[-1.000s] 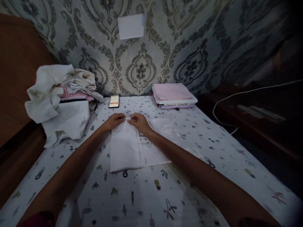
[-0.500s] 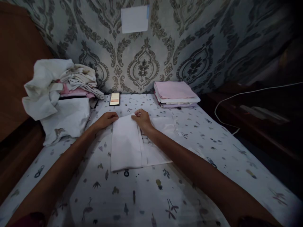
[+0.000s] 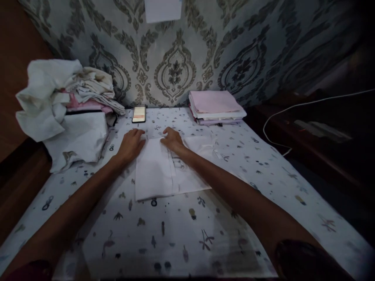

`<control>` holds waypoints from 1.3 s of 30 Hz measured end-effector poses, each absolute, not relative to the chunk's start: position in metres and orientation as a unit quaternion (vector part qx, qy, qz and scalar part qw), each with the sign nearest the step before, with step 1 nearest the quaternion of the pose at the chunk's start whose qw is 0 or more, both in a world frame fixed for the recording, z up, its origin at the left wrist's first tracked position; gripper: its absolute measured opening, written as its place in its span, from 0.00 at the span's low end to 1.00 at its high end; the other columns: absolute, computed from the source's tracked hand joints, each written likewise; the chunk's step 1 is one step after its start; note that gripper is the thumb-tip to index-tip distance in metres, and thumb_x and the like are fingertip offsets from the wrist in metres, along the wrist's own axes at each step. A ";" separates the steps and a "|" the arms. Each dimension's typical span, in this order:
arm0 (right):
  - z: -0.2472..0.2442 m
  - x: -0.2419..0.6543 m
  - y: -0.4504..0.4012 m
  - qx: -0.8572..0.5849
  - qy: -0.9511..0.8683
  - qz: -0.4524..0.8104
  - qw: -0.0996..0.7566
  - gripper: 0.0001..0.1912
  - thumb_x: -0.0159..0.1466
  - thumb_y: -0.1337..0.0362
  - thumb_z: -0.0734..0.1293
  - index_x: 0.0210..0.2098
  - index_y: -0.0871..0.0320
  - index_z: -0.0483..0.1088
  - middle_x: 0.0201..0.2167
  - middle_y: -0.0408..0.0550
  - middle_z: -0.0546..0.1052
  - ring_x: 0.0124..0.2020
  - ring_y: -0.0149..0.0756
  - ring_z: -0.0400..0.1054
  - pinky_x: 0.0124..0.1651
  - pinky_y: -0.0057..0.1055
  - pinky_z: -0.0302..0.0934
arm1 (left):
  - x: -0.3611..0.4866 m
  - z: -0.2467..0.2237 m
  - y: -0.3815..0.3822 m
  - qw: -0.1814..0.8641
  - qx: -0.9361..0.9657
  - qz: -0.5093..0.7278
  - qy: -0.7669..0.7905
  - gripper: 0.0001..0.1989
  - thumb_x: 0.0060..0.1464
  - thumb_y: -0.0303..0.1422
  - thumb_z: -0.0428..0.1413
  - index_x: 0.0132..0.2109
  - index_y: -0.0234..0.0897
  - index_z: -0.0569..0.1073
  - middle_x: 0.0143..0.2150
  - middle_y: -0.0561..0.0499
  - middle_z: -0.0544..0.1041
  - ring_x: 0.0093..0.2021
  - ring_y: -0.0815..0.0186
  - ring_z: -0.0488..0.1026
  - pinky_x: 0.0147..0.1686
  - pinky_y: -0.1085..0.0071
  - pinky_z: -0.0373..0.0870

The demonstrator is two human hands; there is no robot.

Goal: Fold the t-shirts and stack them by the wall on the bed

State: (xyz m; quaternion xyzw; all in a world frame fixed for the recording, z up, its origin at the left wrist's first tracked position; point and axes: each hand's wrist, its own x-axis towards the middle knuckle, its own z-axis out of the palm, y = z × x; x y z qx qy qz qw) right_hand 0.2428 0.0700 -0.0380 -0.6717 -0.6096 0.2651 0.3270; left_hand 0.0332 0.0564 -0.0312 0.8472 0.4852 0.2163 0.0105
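Note:
A white cloth garment [image 3: 154, 168] lies on the printed bedsheet in front of me, with its left part folded over in a flat panel. My left hand [image 3: 131, 144] rests at the panel's upper left corner, thumb apart from the fingers and nothing gripped. At the panel's top edge, further right, is my right hand [image 3: 173, 140]; its thumb touches or nearly touches the cloth and the forefinger is lifted away. Part of the garment's right side is hidden under my right forearm.
A loose heap of white and pink clothes [image 3: 79, 132] sits at the left. At the back are a phone [image 3: 138, 114] with a lit screen and a neat stack of folded clothes [image 3: 216, 102]. A white cable [image 3: 275, 117] hangs over dark furniture at the right.
Both hands have loosened from the cloth's top edge, the left one turning flatter with fingers spread. The folded panel now lies flatter. The whole view has shifted slightly upward.

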 end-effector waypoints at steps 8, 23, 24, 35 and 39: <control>-0.015 0.263 0.007 -0.516 -0.745 0.180 0.382 0.07 0.63 0.69 0.63 0.40 0.58 0.71 0.41 0.50 0.74 0.39 0.37 0.69 0.45 0.36 0.66 | 0.046 -0.039 0.018 0.071 0.894 0.160 0.412 0.22 0.66 0.39 0.46 0.61 0.34 0.65 0.63 0.37 0.68 0.63 0.51 0.64 0.64 0.51 0.59; -0.030 0.283 -0.111 -0.321 -0.910 0.067 0.252 0.15 0.72 0.69 0.56 0.39 0.59 0.74 0.39 0.53 0.76 0.41 0.40 0.68 0.40 0.36 0.67 | 0.045 -0.024 -0.097 0.001 0.954 0.130 0.268 0.11 0.68 0.33 0.44 0.40 0.38 0.69 0.35 0.49 0.72 0.34 0.63 0.67 0.35 0.67 0.64; -0.028 0.282 -0.111 -0.319 -0.911 0.046 0.257 0.16 0.72 0.70 0.55 0.37 0.60 0.74 0.37 0.52 0.76 0.39 0.39 0.67 0.39 0.35 0.66 | 0.045 -0.025 -0.099 -0.011 0.951 0.138 0.275 0.11 0.68 0.31 0.44 0.38 0.38 0.69 0.34 0.50 0.72 0.33 0.64 0.67 0.34 0.67 0.63; -0.019 0.299 -0.114 -0.311 -0.918 0.081 0.233 0.19 0.68 0.77 0.56 0.42 0.58 0.76 0.38 0.51 0.78 0.39 0.39 0.69 0.41 0.37 0.68 | 0.048 -0.004 -0.106 0.074 0.950 0.157 0.259 0.10 0.66 0.36 0.48 0.41 0.38 0.73 0.34 0.48 0.75 0.35 0.62 0.70 0.37 0.64 0.69; -0.018 0.283 -0.096 -0.410 -0.866 0.077 0.274 0.21 0.70 0.71 0.55 0.56 0.60 0.72 0.55 0.59 0.76 0.56 0.45 0.68 0.57 0.47 0.65 | 0.046 -0.004 -0.077 0.080 0.904 0.231 0.350 0.14 0.68 0.37 0.45 0.50 0.37 0.73 0.44 0.43 0.78 0.44 0.58 0.74 0.45 0.60 0.72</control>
